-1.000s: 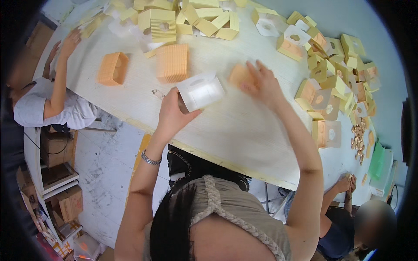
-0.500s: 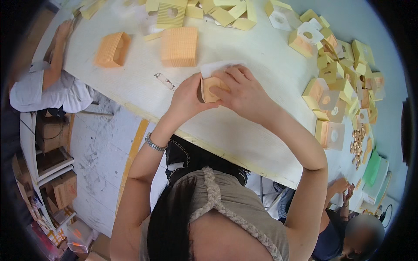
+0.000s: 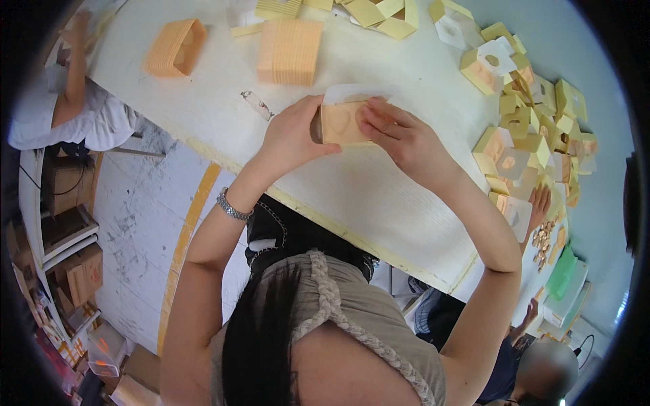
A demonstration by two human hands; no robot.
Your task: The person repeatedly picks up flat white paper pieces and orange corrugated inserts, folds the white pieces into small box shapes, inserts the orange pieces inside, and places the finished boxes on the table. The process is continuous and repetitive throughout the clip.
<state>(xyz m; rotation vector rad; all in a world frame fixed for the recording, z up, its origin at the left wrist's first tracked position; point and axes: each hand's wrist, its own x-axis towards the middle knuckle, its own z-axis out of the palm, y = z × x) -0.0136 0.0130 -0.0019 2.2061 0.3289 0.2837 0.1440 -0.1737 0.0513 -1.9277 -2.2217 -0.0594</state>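
A small box (image 3: 344,128) sits between my hands over the table, its open side facing up. Inside it is a peach insert with a rounded recess, and a white translucent flap (image 3: 352,93) stands off its far edge. My left hand (image 3: 292,137) grips the box's left side, thumb along the near edge. On the right, my right hand (image 3: 405,137) has its fingers bent together at the box's right end; the fingertips cover part of the insert. Just beyond lie a stack of ribbed peach inserts (image 3: 290,53) and, farther left, another peach stack (image 3: 175,49).
Many pale yellow boxes (image 3: 535,125) are heaped on the right, more at the far edge (image 3: 386,17). Small gold pieces (image 3: 544,240) lie near a green bag (image 3: 560,271). A printed strip (image 3: 257,105) lies left of my hands. Co-workers sit at left (image 3: 68,122) and lower right (image 3: 497,369).
My right fingers have drawn back to the right, baring more of the insert. The view has shifted slightly. The co-worker on the right now reaches a hand among the yellow boxes.
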